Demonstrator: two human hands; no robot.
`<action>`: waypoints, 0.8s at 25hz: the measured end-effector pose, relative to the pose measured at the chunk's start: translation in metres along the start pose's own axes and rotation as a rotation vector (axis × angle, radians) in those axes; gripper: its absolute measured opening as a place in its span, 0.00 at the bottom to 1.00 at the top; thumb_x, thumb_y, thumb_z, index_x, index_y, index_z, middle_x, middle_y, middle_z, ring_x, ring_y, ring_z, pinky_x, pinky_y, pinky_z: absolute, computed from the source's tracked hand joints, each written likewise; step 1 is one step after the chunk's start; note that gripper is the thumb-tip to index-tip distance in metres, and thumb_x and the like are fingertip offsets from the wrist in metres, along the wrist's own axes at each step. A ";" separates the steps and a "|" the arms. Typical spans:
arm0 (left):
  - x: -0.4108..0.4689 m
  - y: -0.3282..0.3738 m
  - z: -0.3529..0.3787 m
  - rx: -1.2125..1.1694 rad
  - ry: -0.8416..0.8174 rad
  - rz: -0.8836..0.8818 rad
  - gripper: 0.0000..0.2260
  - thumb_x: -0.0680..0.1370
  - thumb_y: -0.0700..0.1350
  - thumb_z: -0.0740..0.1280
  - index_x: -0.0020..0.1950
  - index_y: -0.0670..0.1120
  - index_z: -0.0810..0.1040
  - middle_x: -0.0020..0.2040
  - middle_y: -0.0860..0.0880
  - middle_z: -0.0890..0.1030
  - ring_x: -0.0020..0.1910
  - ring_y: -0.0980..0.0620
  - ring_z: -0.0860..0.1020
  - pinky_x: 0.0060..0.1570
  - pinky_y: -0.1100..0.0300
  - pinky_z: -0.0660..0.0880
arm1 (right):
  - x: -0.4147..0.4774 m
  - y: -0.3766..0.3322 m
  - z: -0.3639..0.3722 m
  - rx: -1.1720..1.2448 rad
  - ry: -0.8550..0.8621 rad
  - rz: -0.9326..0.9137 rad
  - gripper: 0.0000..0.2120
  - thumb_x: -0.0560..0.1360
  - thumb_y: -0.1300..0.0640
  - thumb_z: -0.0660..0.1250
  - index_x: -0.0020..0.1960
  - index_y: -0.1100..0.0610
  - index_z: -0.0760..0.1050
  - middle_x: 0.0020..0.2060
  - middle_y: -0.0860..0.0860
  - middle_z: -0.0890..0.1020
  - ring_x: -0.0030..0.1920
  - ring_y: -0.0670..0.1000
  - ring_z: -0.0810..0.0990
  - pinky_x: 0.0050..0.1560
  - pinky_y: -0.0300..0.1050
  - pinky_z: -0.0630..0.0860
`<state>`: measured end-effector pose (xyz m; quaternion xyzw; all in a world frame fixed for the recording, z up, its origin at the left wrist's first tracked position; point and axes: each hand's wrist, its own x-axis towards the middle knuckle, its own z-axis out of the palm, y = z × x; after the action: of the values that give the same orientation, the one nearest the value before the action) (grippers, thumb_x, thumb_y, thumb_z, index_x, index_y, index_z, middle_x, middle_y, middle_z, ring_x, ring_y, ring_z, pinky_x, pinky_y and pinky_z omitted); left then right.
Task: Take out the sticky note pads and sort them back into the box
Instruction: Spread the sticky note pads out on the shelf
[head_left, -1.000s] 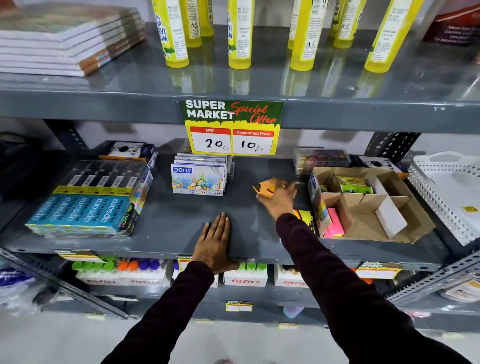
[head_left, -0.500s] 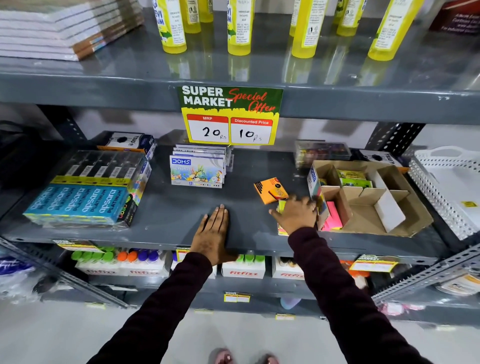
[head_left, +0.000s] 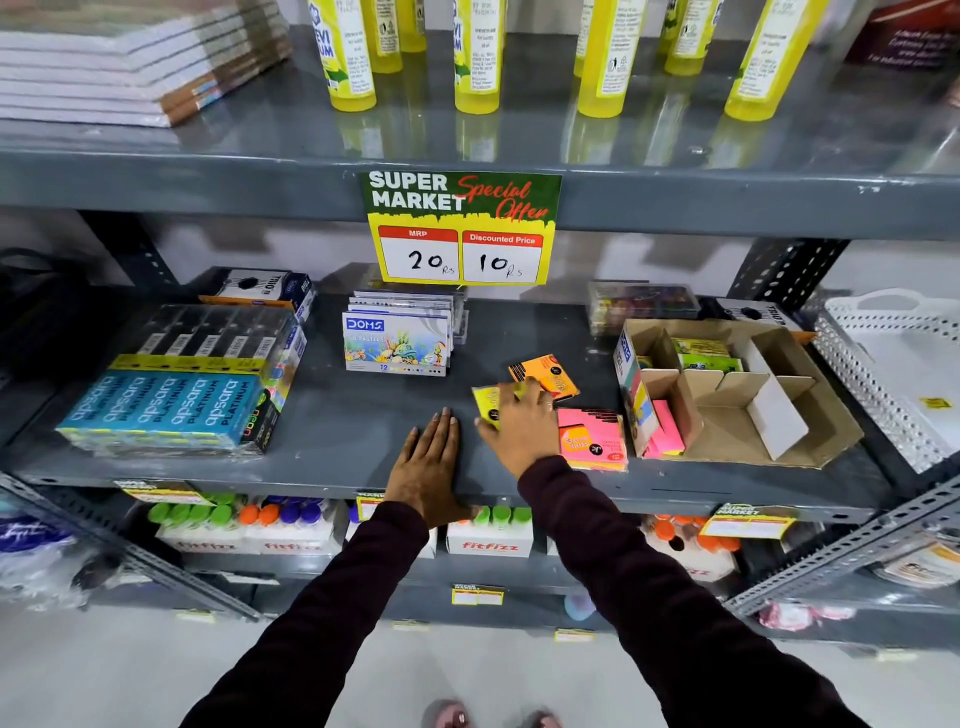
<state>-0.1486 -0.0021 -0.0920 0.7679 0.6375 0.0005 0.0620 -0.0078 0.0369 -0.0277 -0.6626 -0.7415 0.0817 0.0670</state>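
Note:
On the middle shelf (head_left: 337, 447) stands an open cardboard box (head_left: 779, 415) with dividers; green pads (head_left: 701, 353) sit in its back compartment and pink pads (head_left: 665, 431) in its front left one. An orange sticky note pad (head_left: 545, 374) lies on the shelf left of the box. A pink pad pack (head_left: 592, 441) lies nearer the front edge. My right hand (head_left: 519, 426) holds a yellow pad (head_left: 488, 405) just above the shelf, between the orange and pink ones. My left hand (head_left: 428, 467) rests flat on the shelf's front edge, fingers spread.
Doms pastel boxes (head_left: 397, 343) stand behind my hands. Blue Apsara packs (head_left: 176, 400) fill the left side. A white perforated tray (head_left: 904, 364) sits right of the box. A price sign (head_left: 462, 228) hangs from the upper shelf, under yellow bottles (head_left: 475, 57).
My right hand set the orange pad down on the shelf, dropped to the stack beside the box and moved left with a yellow pad. The pink pack is now uncovered. My left hand stayed put.

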 end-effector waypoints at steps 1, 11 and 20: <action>0.000 0.000 -0.001 -0.004 -0.005 -0.006 0.56 0.67 0.69 0.67 0.76 0.40 0.37 0.79 0.44 0.39 0.78 0.47 0.39 0.76 0.50 0.39 | 0.002 -0.007 0.004 0.014 -0.037 -0.011 0.28 0.77 0.44 0.62 0.70 0.62 0.65 0.67 0.65 0.67 0.66 0.66 0.68 0.65 0.58 0.69; -0.003 -0.008 0.000 -0.012 0.017 -0.012 0.58 0.65 0.70 0.68 0.76 0.40 0.37 0.79 0.43 0.40 0.78 0.47 0.40 0.76 0.53 0.39 | -0.017 0.024 -0.006 -0.006 0.073 0.084 0.28 0.78 0.42 0.59 0.70 0.60 0.65 0.70 0.63 0.66 0.68 0.64 0.67 0.68 0.57 0.67; -0.004 -0.006 0.000 0.035 0.027 -0.007 0.57 0.66 0.73 0.64 0.76 0.38 0.39 0.79 0.41 0.42 0.78 0.45 0.42 0.76 0.51 0.40 | -0.043 0.052 -0.016 -0.033 0.000 0.284 0.28 0.74 0.47 0.64 0.68 0.62 0.65 0.65 0.65 0.70 0.66 0.65 0.69 0.67 0.59 0.68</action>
<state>-0.1556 -0.0052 -0.0927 0.7667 0.6407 -0.0007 0.0398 0.0512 0.0007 -0.0223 -0.7619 -0.6415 0.0780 0.0440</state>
